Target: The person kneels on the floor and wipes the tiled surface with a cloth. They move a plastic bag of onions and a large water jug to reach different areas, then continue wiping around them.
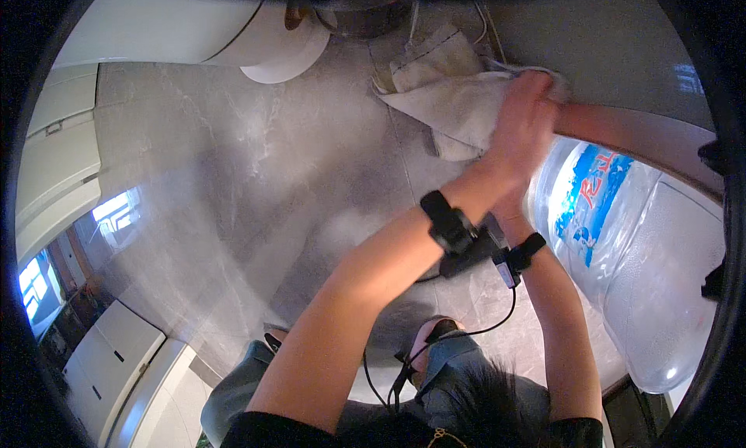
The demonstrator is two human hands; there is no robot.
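Observation:
A cream-white cloth (460, 107) with dark stitched lines hangs in loose folds above the grey marbled floor. My left hand (524, 121), blurred, is closed around the cloth's right end, with fabric showing on both sides of its fingers. My right hand (512, 206) lies under and behind the left one, so its fingers are hidden and its hold cannot be made out. Both wrists wear black straps with small devices, and a black cable runs from the right one. Beside my hands on the right is a large clear plastic water bottle (600, 203) with a blue and white label.
A reddish-brown edge (635, 124) of a grey-topped surface runs above the bottle. A white rounded fixture (285, 51) and a dark round vessel (364, 16) stand at the top. White cabinets (58, 127) line the left. My feet are below, near loose black cables.

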